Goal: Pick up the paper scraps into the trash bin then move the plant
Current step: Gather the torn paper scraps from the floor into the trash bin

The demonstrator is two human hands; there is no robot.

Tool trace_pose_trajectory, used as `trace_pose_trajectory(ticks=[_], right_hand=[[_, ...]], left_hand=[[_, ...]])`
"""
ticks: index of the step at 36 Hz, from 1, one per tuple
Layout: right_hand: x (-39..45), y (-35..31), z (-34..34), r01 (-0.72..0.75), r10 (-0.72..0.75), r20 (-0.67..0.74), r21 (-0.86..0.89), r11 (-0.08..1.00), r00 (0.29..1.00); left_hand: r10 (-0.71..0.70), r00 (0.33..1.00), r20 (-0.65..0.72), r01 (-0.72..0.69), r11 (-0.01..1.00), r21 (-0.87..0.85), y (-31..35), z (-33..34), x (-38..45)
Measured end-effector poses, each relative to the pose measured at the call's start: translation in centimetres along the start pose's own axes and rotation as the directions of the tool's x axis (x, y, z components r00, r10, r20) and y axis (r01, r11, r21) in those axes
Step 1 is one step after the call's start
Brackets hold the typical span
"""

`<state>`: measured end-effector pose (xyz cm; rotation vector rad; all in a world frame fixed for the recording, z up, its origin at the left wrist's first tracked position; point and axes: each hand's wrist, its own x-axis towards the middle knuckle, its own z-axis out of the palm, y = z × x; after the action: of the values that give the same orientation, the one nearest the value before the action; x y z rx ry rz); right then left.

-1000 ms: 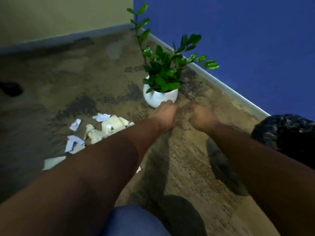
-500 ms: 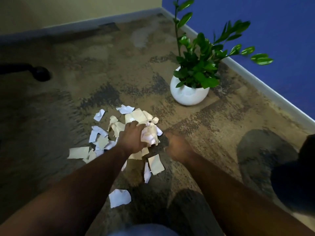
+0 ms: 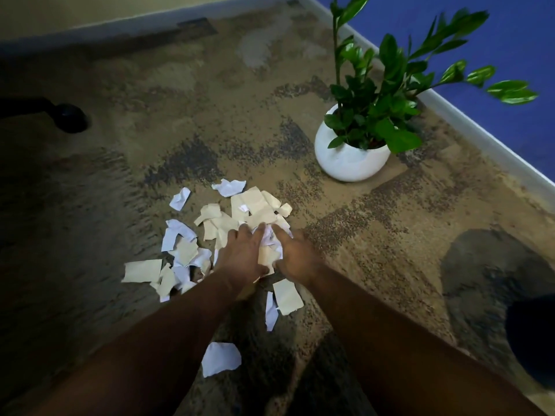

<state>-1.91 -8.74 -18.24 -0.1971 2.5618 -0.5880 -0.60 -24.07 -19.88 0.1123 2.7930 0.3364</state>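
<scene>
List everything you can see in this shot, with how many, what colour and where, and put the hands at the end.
paper scraps: many, cream and white, scattered on the carpet at centre, a few nearer the camera
plant: one, green leaves, in the pot by the blue wall
pot: one, white, round, standing on the carpet right of the scraps
carpet: one, tan with dark patches, covers the floor
blue wall: one, upper right, pale baseboard under it
dark round object: one, black, right edge, too cut off to identify
black caster: one, far left
left hand: one, on the scrap pile, gathering paper
right hand: one, beside the left, bunching the same scraps
</scene>
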Motion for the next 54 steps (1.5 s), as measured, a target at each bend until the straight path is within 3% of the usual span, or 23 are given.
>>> trace_pose_trajectory(ticks=[10,14,21,36,49,54], right_hand=[[-0.2,-0.8,1.8,0.013,0.024,-0.175,0.208,0.978,0.984],[-0.3,-1.1,1.5,0.006,0.072,-0.193,0.377,0.926,0.979],[-1.3,-1.8,0.3,0.012,0.125,-0.25,0.484,0.875,0.96],[-4.9,1.8,-8.7,-0.021,0.11,-0.247,0.336,0.942,0.963],[-13.5,10.7,-22.1,-0.001,0.078,-0.355,0.213,0.977,0.932],[-18.7,14.9,-27.9,-0.065,0.155,-0.424,0.219,0.974,0.892]], left_hand=[[0.021,0.999,-0.04,-0.022,0.999,-0.026,0.1,-0.5,-0.2],[0.031,0.996,-0.078,-0.038,0.996,-0.084,0.5,-1.0,-0.4],[0.058,0.995,-0.087,-0.069,0.99,-0.122,1.6,-2.6,-0.3],[0.168,0.985,-0.026,-0.162,0.975,0.153,9.9,-8.6,0.7],[0.397,0.912,-0.102,-0.394,0.918,0.053,25.7,-14.1,1.2],[0.51,0.833,-0.216,-0.511,0.858,0.056,33.9,-16.3,0.6]])
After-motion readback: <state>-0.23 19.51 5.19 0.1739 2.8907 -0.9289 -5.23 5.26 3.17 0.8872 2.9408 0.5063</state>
